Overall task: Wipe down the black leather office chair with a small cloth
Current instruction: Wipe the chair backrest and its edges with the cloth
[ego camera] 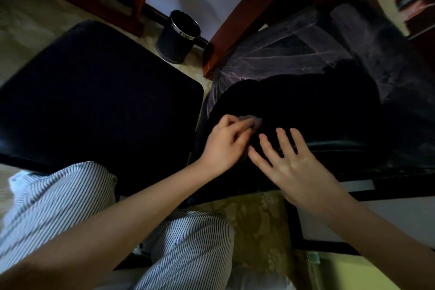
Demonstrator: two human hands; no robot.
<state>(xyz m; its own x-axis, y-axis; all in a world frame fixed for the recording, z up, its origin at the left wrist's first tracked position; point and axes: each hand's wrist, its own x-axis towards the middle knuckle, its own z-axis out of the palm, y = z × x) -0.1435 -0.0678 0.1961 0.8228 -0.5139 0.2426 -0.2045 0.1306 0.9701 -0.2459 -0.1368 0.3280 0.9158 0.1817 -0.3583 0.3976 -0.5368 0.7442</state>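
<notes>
The black leather office chair [294,106] stands at centre right, seen from above, its top edge toward me. My left hand [224,143] grips a small pale cloth [255,121] with curled fingers and holds it against the dark leather. My right hand [292,165] lies flat just to the right of it, fingers straight and spread, resting on the chair's top edge. Most of the cloth is hidden under my left fingers.
A second black padded seat [94,92] fills the left. A black round bin [177,36] stands on the floor behind it. A reddish wooden desk leg [235,30] rises beside the chair. My striped trousers [188,249] and patterned carpet [256,223] lie below.
</notes>
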